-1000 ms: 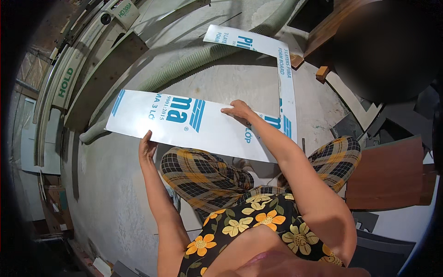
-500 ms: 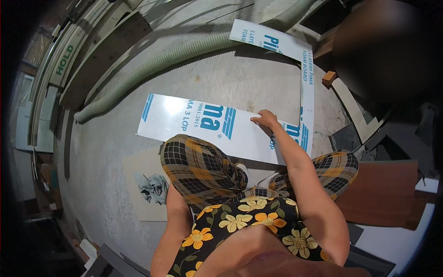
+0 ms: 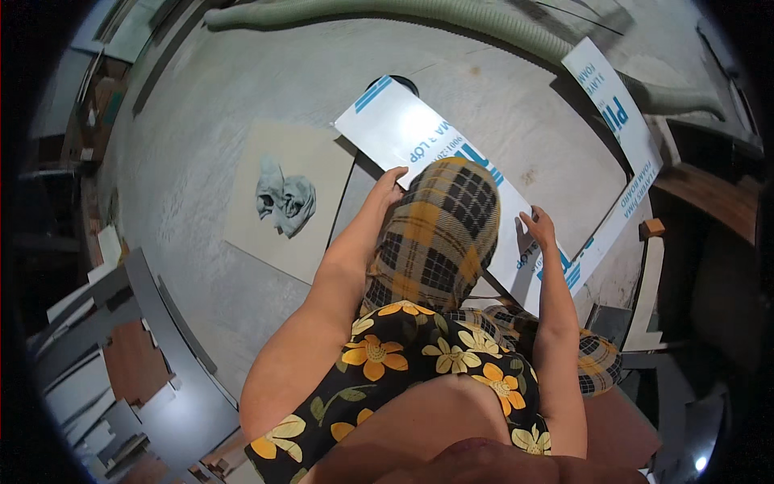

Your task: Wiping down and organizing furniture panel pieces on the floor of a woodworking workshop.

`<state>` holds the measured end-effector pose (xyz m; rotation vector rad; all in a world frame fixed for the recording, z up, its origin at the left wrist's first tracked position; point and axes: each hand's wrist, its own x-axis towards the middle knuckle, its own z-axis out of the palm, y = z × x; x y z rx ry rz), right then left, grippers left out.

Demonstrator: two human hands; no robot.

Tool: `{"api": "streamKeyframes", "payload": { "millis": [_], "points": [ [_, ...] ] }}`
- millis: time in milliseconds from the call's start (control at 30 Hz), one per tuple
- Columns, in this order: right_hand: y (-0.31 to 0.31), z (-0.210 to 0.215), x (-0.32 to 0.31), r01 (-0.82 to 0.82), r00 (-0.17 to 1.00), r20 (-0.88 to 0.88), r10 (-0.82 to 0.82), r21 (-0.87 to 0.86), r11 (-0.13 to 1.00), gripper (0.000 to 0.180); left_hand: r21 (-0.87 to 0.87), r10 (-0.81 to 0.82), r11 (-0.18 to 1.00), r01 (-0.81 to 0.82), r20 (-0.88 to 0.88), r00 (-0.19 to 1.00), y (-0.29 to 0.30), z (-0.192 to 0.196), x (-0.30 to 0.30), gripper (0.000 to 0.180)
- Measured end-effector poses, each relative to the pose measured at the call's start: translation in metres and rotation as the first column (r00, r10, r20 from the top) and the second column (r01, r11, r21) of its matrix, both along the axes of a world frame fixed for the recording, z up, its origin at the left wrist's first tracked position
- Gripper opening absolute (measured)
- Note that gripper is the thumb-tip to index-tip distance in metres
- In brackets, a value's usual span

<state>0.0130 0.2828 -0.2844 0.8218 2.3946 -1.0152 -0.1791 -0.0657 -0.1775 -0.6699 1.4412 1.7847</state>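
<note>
Since the white board (image 3: pixel 419 133) looks light and stiff, edges suit; left hand (image 3: pixel 388 190) apparently pinches the near one, right hand (image 3: pixel 542 228) spread above.

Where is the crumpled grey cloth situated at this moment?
In the head view, the crumpled grey cloth is left of the picture's middle, lying on the flat beige board, to the left of the person's left hand.

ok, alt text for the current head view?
A U-shaped white board with blue print: a person's left hand at its near edge, right hand over its face, plaid-clad knee partly covering it. Grey cloth lies on a beige sheet at left.
</note>
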Motion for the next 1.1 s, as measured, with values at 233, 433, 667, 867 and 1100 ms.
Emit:
{"api": "streamKeyframes", "payload": {
  "millis": [233,433,667,867,1100],
  "points": [
    [-0.036,0.014,-0.023,-0.064,0.992,-0.105,0.073,0.085,0.994,0.066,-0.048,-0.031,0.998,0.034,0.042,0.999,-0.095,-0.123,-0.027,0.027],
    [-0.034,0.008,0.003,0.011,0.981,-0.193,0.032,0.221,0.975,0.067,-0.843,-0.596,0.321,-0.431,-0.534,0.6,-0.157,-0.077,-0.022,0.054],
    [-0.035,0.004,0.023,0.094,0.984,-0.174,-0.048,0.27,0.958,0.068,-0.99,-0.372,-0.117,0.075,0.114,0.921,-0.274,-0.064,-0.01,0.073],
    [-0.034,-0.003,0.024,0.153,0.949,-0.312,-0.048,0.324,0.934,0.06,-0.843,-0.384,0.154,-0.516,-0.532,0.754,-0.272,-0.072,-0.021,0.053],
    [-0.038,0.034,-0.018,0.241,0.827,-0.55,-0.118,0.157,0.958,0.052,-0.428,-0.289,0.785,-0.448,-0.893,0.345,-0.115,0.069,-0.064,0.032]
  ]
}}
